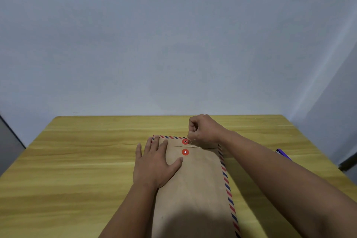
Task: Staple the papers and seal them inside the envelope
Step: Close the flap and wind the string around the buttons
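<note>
Pressing flat and open, the left hand pinned the envelope to the worktop; the right hand, fisted, apparently pinched string at the upper red button.

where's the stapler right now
In the head view a purple object that may be the stapler lies at the table's right edge, mostly hidden behind the right forearm, right of the envelope.

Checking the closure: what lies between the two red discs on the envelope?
In the head view, between the upper red disc and lower red disc runs only the flap's edge on brown envelope paper; no string spans them.
</note>
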The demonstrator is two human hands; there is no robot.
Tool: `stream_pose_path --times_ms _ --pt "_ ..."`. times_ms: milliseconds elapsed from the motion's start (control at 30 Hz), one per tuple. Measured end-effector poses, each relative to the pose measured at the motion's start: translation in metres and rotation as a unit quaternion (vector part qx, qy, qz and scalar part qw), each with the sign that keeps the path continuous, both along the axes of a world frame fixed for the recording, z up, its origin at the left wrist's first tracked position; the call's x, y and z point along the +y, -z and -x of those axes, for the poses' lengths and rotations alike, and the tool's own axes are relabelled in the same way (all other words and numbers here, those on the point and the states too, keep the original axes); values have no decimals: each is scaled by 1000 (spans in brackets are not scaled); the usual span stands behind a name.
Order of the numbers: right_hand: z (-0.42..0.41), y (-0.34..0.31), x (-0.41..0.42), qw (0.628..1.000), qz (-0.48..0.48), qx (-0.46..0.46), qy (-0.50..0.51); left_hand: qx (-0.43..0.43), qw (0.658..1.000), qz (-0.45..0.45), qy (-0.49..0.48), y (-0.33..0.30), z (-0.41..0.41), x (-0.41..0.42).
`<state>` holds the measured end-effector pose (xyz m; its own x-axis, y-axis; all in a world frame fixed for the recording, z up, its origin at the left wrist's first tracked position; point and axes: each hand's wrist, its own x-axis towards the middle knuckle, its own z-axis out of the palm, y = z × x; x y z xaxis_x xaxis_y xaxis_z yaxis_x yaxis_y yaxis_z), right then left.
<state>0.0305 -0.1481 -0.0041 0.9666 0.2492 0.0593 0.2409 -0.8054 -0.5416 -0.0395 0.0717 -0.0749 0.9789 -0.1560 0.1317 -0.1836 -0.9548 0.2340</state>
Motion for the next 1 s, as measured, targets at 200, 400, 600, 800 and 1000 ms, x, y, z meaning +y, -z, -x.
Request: stream_pose_path --times_ms 200,400,600,800,1000 --pt "-4 -2 -13 970 219 15 -110 -2 1000 0 1 1 -1 0" --pt "2 -1 -5 916 341 -92 -191 -4 1000 4 0 1 0 0" --pt "3 3 5 861 428 -150 -230 -8 1000 7 2 4 -2 1" --pt "0 4 6 882 410 -134 -188 -2 1000 3 1 2 -2 0" --pt "-5 2 -13 944 305 -118 -36 1 1000 0 0 1 -1 0"
